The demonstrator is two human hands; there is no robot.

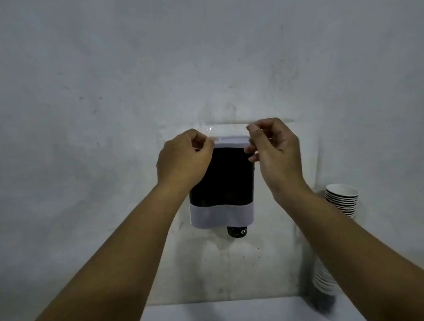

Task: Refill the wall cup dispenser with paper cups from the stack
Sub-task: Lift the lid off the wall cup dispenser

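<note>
Dispenser (pixel 220 184) is hanging mid-frame on the wall, one dark cup (pixel 237 232) showing at its mouth. We are pinching its clear lid (pixel 219 130) at the top corners: left hand (pixel 184 159) and right hand (pixel 271 149), fingers narrowed on the thin plastic. We are judging the lid light, flexible, slippery. Paper cup stack (pixel 342 199) is standing at right, above the table (pixel 226 316); light, crushable, best gripped low around its sides.
</note>
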